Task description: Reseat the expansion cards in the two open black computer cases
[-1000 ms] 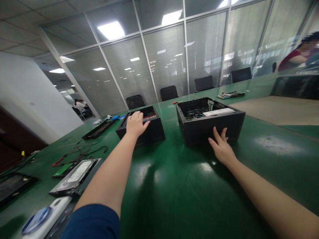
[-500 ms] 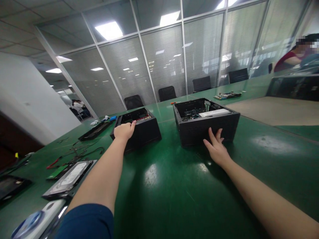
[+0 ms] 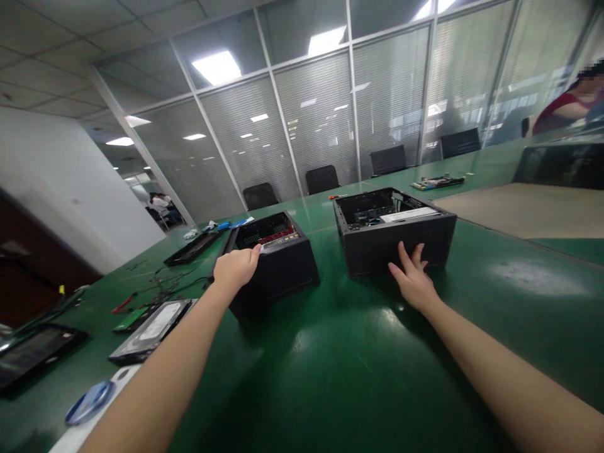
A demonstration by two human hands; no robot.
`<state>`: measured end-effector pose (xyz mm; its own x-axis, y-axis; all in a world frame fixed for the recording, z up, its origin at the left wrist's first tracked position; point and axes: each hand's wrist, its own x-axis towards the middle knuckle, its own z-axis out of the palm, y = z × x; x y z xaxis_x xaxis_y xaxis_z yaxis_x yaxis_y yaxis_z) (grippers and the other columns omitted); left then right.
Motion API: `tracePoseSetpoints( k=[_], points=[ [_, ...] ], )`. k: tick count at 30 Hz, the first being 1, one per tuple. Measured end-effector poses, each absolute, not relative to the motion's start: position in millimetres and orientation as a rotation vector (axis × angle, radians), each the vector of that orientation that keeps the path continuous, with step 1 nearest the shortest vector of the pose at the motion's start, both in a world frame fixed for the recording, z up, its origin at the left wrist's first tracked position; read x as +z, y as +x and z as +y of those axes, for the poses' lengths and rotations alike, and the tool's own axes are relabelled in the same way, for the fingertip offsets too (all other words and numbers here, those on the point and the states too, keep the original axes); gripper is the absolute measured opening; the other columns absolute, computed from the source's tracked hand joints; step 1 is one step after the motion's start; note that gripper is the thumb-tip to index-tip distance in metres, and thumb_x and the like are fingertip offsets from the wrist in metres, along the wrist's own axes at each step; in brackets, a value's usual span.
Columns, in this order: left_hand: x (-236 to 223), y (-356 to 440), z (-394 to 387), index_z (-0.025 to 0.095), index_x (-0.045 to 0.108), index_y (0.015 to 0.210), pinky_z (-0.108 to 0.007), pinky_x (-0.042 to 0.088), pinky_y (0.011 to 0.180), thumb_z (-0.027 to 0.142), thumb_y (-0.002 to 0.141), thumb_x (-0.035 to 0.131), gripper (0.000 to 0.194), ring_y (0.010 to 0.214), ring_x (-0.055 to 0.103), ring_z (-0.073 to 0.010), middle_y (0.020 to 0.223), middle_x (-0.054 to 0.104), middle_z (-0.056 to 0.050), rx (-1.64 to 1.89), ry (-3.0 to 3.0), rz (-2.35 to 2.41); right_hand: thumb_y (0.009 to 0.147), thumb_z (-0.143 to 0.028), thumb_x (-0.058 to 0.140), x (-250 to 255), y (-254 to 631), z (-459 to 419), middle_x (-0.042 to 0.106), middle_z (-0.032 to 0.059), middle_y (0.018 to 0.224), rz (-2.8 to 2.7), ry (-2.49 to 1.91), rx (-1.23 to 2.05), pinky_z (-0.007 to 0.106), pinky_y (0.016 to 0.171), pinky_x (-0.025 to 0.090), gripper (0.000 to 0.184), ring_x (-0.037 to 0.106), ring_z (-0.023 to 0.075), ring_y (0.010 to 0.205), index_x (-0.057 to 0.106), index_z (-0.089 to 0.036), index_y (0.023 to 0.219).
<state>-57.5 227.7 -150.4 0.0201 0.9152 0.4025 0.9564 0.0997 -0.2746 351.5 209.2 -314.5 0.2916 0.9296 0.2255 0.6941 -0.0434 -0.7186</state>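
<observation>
Two black open-topped computer cases lie on the green table. My left hand [image 3: 236, 267] grips the top near edge of the left computer case [image 3: 285, 270], thumb along the rim. Inside that case a red circuit board [image 3: 278, 236] shows. Against the front wall of the right computer case [image 3: 372, 247] rests my right hand [image 3: 414, 280], fingers spread and holding nothing. A white panel and dark parts are visible inside this right case.
Left of me lie a hard drive [image 3: 153, 328], a green circuit board [image 3: 132, 319], tangled cables [image 3: 163, 286] and a long black panel [image 3: 193, 247]. A blue tape-like roll [image 3: 90, 402] sits nearest. Another board [image 3: 438, 182] lies far right; a person [image 3: 561, 113] sits beyond.
The left computer case has come nearer and slightly right, turned a little, with my left hand on its edge. My right hand stays against the right case. The camera view has shifted slightly.
</observation>
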Motion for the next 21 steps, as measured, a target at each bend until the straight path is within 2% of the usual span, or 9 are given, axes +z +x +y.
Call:
tracePoseSetpoints(
  k=[12, 18, 21],
  points=[
    [-134, -24, 98, 0.025, 0.066, 0.089, -0.033, 0.043, 0.063, 0.054, 0.091, 0.006, 0.067, 0.086, 0.067, -0.0277, 0.091, 0.072, -0.006, 0.016, -1.985, -1.906, 0.087, -0.069, 0.024, -314, 353, 208, -0.025, -0.0033, 0.152, -1.478, -1.81, 0.41, 0.065, 0.105, 0.025, 0.069, 0.005, 0.0471, 0.138, 0.002, -0.045, 0.148],
    [-125, -2, 13, 0.027, 0.066, 0.083, -0.032, 0.047, 0.068, 0.054, 0.091, 0.015, 0.057, 0.08, 0.066, -0.0216, 0.084, 0.072, -0.004, 0.019, -2.184, -1.992, 0.087, -0.067, 0.026, -315, 353, 209, -0.023, -0.0017, 0.153, -1.47, -1.801, 0.369, 0.066, 0.104, 0.023, 0.068, 0.009, 0.0463, 0.139, 0.003, -0.046, 0.148],
    [-129, -3, -21, 0.032, 0.066, 0.079, -0.035, 0.05, 0.06, 0.056, 0.087, 0.018, 0.054, 0.07, 0.065, -0.022, 0.082, 0.072, -0.004, -0.071, -2.315, -1.874, 0.087, -0.066, 0.028, -315, 354, 210, -0.022, -0.001, 0.154, -1.473, -1.791, 0.372, 0.068, 0.102, 0.023, 0.069, 0.009, 0.0474, 0.138, 0.004, -0.045, 0.148]
  ],
)
